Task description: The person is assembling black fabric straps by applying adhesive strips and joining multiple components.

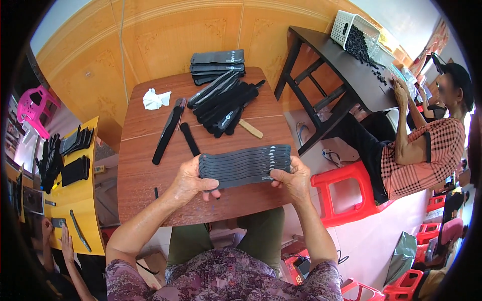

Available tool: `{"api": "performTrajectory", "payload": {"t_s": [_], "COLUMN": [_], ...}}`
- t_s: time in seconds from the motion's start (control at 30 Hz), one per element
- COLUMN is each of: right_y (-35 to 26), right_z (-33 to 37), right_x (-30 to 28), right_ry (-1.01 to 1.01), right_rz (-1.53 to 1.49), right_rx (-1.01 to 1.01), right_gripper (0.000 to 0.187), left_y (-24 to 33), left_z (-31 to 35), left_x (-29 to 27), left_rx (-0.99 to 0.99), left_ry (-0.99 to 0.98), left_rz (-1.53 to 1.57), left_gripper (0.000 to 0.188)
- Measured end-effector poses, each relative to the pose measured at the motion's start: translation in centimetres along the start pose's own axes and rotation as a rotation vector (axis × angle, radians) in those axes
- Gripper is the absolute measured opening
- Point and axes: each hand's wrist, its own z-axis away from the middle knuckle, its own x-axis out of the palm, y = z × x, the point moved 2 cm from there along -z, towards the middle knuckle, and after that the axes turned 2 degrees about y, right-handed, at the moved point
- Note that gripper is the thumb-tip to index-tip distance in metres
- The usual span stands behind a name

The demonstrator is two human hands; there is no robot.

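Observation:
My left hand [191,176] and my right hand [296,179] grip the two ends of a stack of dark grey flat bands [238,167], held just above the table's near part. The bands are fanned so that several edges show, with small white marks near the right end. Both thumbs press on top while the other fingers are mostly hidden beneath. Beyond the stack lies a loose pile of black and grey bands [221,108]. One long black band [169,131] and a shorter black strip [190,139] lie left of it. Behind the pile sit layered grey bands [217,65].
The brown wooden table [143,143] also carries a crumpled white tissue [156,99] and a tan bar [250,129]. A person works at a dark table [321,45] on the right, near a white basket [354,32]. A red stool [341,193] and a yellow table [90,200] flank me.

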Motion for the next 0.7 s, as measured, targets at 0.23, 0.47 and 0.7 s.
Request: {"api": "performTrajectory", "payload": {"t_s": [0.23, 0.47, 0.7], "right_y": [-0.6, -0.2, -0.5], "right_z": [-1.8, -3.7, -5.1], "right_x": [1.2, 1.2, 1.9], "right_ry": [-0.146, -0.162, -0.092], "right_rz": [0.036, -0.099, 0.046], "right_rx": [0.016, 0.048, 0.061], "right_gripper": [0.022, 0.018, 0.012], "left_y": [2.2, 2.5, 2.3], "left_z": [-1.7, -2.4, -3.1], "left_x": [-2.1, -2.9, -4.5], "left_rx": [-0.015, -0.068, -0.076], "left_ry": [0.077, -0.010, -0.004], "left_rz": [0.026, 0.145, 0.082], "left_gripper": [0.035, 0.040, 0.041]}}
